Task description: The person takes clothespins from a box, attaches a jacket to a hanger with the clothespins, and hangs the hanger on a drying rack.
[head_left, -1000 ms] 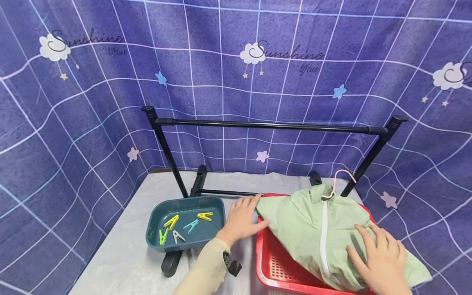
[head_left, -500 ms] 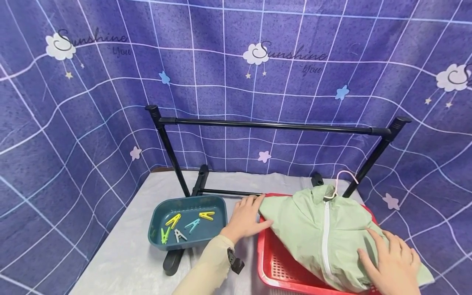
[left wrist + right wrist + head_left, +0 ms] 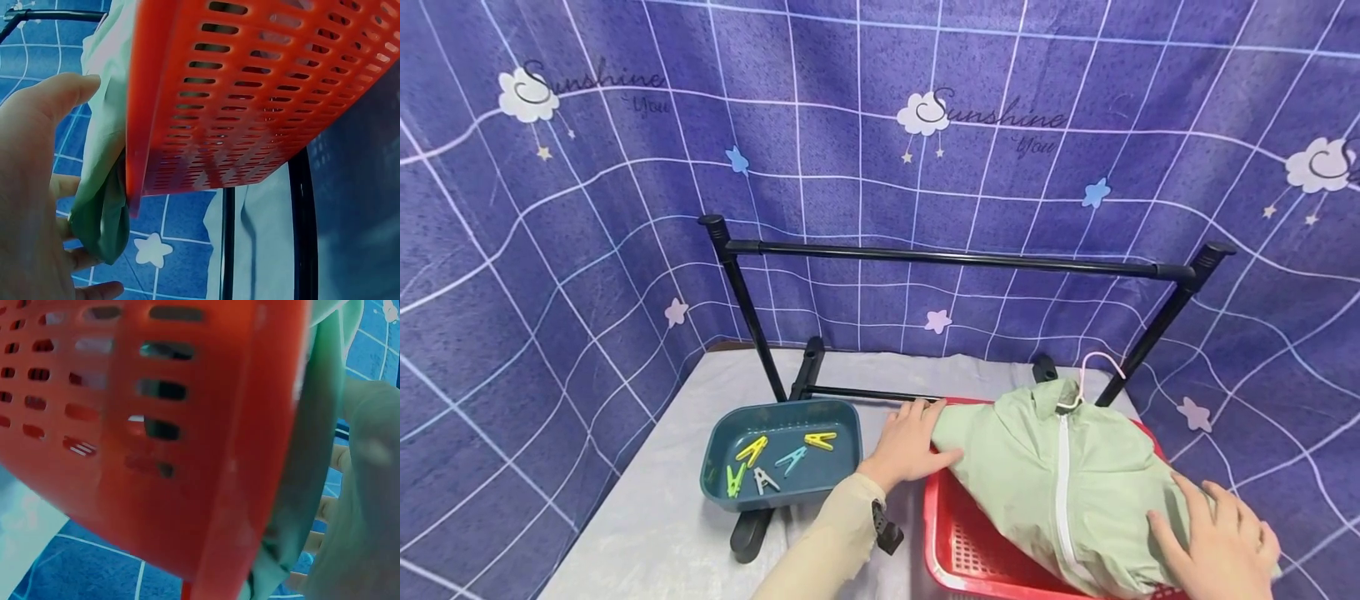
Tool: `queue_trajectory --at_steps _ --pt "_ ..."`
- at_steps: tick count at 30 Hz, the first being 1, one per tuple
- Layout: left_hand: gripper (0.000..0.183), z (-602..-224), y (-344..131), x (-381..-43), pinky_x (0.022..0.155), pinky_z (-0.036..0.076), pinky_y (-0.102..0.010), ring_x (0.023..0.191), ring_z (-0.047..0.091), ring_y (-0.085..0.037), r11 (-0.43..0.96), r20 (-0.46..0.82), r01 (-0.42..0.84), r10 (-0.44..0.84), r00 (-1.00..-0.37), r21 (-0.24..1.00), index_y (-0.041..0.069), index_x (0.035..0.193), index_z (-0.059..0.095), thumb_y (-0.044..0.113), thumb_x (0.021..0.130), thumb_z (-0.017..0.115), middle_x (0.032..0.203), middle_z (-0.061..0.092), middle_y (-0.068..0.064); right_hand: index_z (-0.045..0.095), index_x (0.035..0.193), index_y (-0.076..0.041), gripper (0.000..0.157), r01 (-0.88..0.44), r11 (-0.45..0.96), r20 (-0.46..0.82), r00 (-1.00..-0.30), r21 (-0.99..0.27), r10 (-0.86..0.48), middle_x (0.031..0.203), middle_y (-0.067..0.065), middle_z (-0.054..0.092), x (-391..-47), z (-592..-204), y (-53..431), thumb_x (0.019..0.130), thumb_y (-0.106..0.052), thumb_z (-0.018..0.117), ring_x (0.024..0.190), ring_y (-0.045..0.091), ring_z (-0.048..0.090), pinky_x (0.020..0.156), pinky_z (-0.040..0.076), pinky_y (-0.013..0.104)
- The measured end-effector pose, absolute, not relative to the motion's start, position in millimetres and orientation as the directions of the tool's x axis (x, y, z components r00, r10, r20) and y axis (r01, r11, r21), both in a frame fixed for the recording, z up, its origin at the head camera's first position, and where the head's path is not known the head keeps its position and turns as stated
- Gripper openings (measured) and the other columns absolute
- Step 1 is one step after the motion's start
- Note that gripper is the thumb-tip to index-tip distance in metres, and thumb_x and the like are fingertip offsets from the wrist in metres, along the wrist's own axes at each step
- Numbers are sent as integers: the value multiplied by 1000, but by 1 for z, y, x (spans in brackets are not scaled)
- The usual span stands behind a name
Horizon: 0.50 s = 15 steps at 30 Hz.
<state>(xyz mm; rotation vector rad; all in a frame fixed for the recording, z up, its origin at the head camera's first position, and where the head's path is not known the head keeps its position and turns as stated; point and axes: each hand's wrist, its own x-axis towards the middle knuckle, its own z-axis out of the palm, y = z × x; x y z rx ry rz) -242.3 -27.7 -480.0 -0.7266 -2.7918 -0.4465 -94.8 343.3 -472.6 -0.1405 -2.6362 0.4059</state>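
A light green jacket (image 3: 1112,483) with a white zipper (image 3: 1063,492) lies spread over a red perforated basket (image 3: 934,533). From its collar sticks the pink hook (image 3: 1081,379) of a hanger. My left hand (image 3: 910,442) rests at the end of the left-side sleeve (image 3: 962,429), its fingers loosely extended. In the left wrist view, the thumb lies along the near side of the cloth and the other fingers pass partly behind it. My right hand (image 3: 1221,542) lies spread on the opposite sleeve, covering much of it. In the right wrist view, its fingers (image 3: 328,509) show beside the green cloth.
Behind the basket stands a black rack with a horizontal bar (image 3: 955,257). To the left, a dark teal tray (image 3: 707,467) holds several plastic clothespins (image 3: 790,458) in yellow, green, blue and grey. A patterned purple curtain (image 3: 865,100) hangs behind the grey-covered table (image 3: 647,508).
My right hand has slid right and down along the jacket toward the sleeve's end. The left hand has shifted slightly right, staying at its sleeve. The head view has moved a little.
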Motion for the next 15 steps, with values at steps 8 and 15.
queue_trajectory --at_steps 8,15 --pt "87 -480 -23 -243 93 43 -48 117 52 -31 838 243 492 439 -865 235 15 150 43 68 83 61 132 53 -13 40 141 -9 58 108 939 338 -914 -327 223 132 30 34 -96 -478 352 97 -44 53 123 56 24 97 11 74" --pt "88 -478 -21 -243 95 42 -50 121 49 -33 835 213 485 440 -872 260 14 151 40 68 84 60 138 49 -16 38 141 -9 61 172 928 311 -909 -329 278 132 30 33 -98 -487 361 97 -49 51 123 55 24 100 10 72"
